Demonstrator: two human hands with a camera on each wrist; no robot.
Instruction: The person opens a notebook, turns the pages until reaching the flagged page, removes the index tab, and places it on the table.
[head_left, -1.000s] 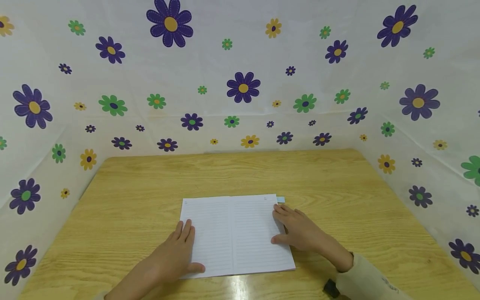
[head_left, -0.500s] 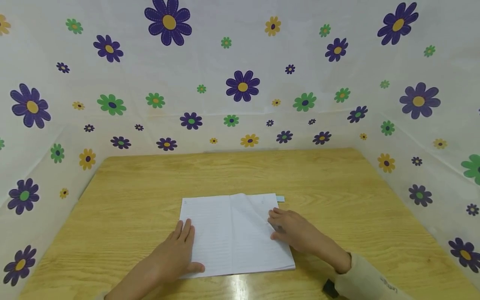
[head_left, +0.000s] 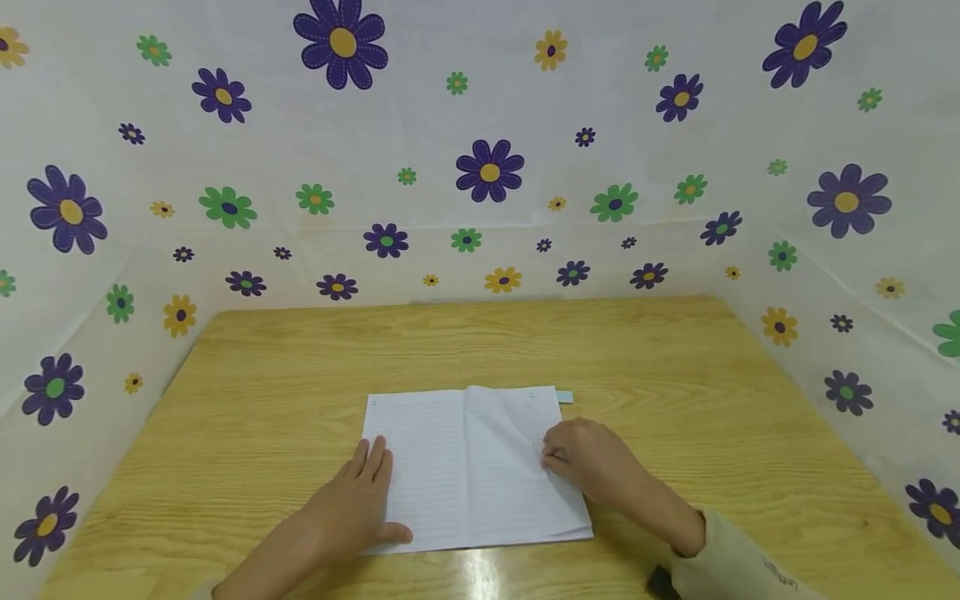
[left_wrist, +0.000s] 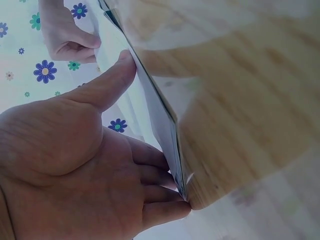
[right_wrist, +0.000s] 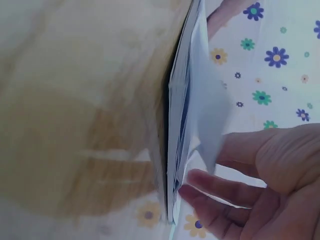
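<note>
Ruled notebook [head_left: 420, 467] lies spread flat on the near middle of the wooden table [head_left: 465, 350]. Left hand [head_left: 348, 512]: fingers extended, resting on the left page's outer edge, thumb apart toward the near corner. Right hand [head_left: 592, 462]: fingers curled, pinching the right-hand leaf [head_left: 506, 467] at its outer edge; leaf bowed up, crease running diagonally from its far edge. Pale blue tab [head_left: 566, 397] projects right from the far right corner. Flowered cloth [head_left: 420, 125] stands beyond the table.
</note>
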